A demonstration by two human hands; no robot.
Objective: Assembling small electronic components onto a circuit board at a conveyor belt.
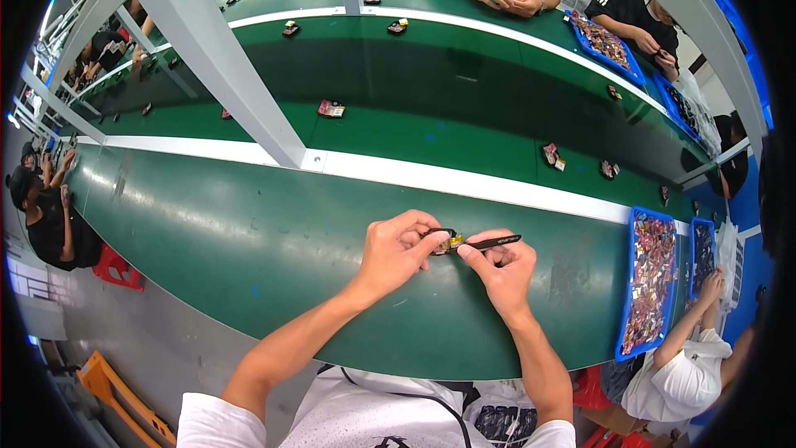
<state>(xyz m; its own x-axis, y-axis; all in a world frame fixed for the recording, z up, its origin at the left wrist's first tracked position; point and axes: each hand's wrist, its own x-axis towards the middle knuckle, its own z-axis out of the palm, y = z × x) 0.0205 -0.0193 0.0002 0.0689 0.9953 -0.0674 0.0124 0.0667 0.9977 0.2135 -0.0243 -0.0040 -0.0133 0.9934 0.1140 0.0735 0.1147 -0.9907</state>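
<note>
Above the green worktable (pixel 249 257), my left hand (pixel 396 250) is closed around a small black plastic housing (pixel 448 241). A yellow part and other small parts show inside it, too tiny to make out. My right hand (pixel 504 272) pinches a pair of black tweezers (pixel 499 241). Their tips point left and meet the right side of the housing, partly hidden by my fingers. Whether the tips grip anything I cannot tell.
Past a white rail (pixel 414 181), a green conveyor belt (pixel 464 137) carries several small black assemblies, one of them (pixel 331 109) straight ahead. A blue tray (pixel 634 282) of small colourful parts stands at right. Grey posts (pixel 224 66) rise before me. Co-workers sit opposite and on both sides.
</note>
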